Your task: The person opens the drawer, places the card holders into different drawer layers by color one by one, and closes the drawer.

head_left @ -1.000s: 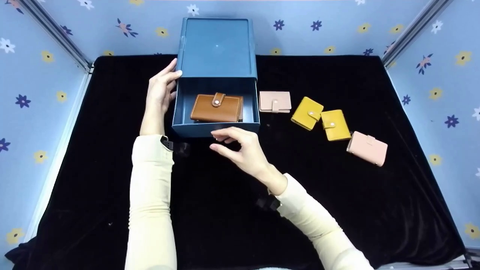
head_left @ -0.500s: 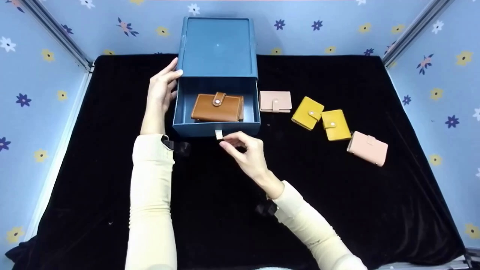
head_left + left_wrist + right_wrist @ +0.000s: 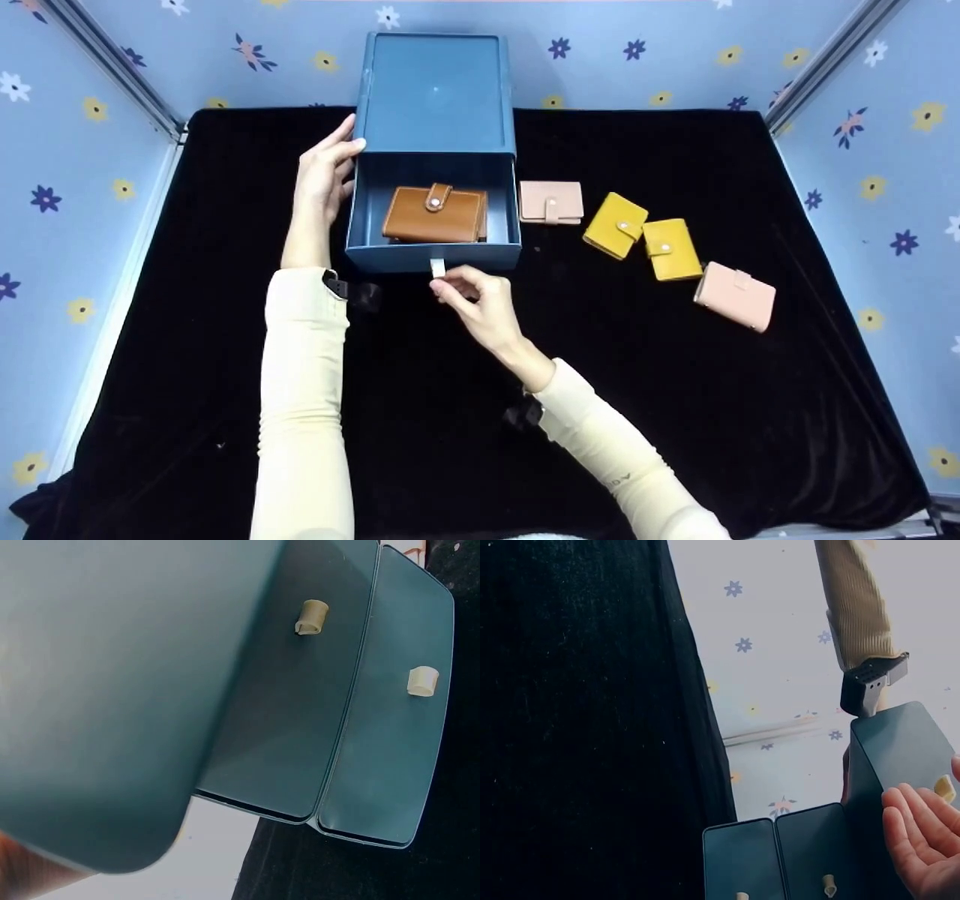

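Observation:
A blue drawer cabinet (image 3: 435, 94) stands at the back, its top drawer (image 3: 375, 255) pulled out. Inside that drawer lies a brown snap wallet (image 3: 431, 214). My left hand (image 3: 321, 176) rests along the cabinet's left side, thumb at the front edge of the top. At the drawer front, my right hand (image 3: 484, 304) has its thumb and forefinger right at the pale pull tab (image 3: 438, 268). In the right wrist view, the tab shows between the extended fingers (image 3: 907, 821) and the thumb, not pinched. The left wrist view shows the left hand mostly hidden behind the blurred drawer.
Right of the cabinet lie a pink wallet (image 3: 551, 201), a yellow wallet (image 3: 611, 221), another yellow wallet (image 3: 667, 255) and another pink wallet (image 3: 735, 296). Lower drawer fronts (image 3: 390, 750) with loop tabs are closed. Black cloth (image 3: 450, 450) covers the table; flowered walls (image 3: 615, 52) surround it.
My right hand first drew back from in front of the tab, uncovering it, then moved slightly left so its thumb tip reaches the tab. The left hand and the drawer stay in place.

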Motion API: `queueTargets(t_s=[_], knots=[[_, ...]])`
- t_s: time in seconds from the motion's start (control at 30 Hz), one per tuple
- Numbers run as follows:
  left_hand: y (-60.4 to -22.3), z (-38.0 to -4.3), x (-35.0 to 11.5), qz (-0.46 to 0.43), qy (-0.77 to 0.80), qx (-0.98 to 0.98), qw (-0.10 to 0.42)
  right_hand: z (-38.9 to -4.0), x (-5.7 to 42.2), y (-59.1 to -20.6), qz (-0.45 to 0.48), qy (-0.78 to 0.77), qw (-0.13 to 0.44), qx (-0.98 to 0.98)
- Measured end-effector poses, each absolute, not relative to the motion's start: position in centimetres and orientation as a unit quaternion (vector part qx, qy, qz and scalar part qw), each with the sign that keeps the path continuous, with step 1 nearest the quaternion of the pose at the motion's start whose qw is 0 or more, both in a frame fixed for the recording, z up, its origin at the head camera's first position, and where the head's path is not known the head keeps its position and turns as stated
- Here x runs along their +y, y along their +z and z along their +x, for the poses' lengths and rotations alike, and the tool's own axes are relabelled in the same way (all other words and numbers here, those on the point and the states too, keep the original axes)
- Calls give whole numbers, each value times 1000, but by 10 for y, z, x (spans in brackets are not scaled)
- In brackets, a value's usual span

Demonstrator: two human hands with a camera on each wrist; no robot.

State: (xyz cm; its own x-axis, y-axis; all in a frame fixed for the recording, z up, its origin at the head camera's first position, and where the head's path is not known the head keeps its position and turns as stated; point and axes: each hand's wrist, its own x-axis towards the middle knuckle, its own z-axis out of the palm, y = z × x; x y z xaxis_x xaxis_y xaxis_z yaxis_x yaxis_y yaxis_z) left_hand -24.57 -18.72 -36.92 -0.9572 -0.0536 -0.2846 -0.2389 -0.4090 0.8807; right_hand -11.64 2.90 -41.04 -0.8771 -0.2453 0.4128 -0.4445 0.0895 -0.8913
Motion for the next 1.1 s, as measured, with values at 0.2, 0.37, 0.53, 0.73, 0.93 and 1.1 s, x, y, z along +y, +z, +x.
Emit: queueTargets(t_s=[0.2, 0.37, 0.53, 0.73, 0.93, 1.1], knots=[[-369, -245, -186, -134, 829, 540, 53, -119, 26, -410, 228, 655, 67, -717], [-369, -245, -186, -132, 829, 540, 53, -120, 25, -410, 226, 659, 68, -714], [-370, -245, -186, -133, 829, 541, 52, -120, 23, -409, 234, 656, 81, -713], [-370, -245, -186, -135, 826, 545, 52, -124, 20, -409, 235, 652, 86, -716], [-368, -244, -186, -135, 825, 546, 56, -132, 19, -407, 238, 644, 101, -720], [-369, -244, -186, -131, 828, 543, 53, -140, 20, -405, 235, 637, 110, -726]])
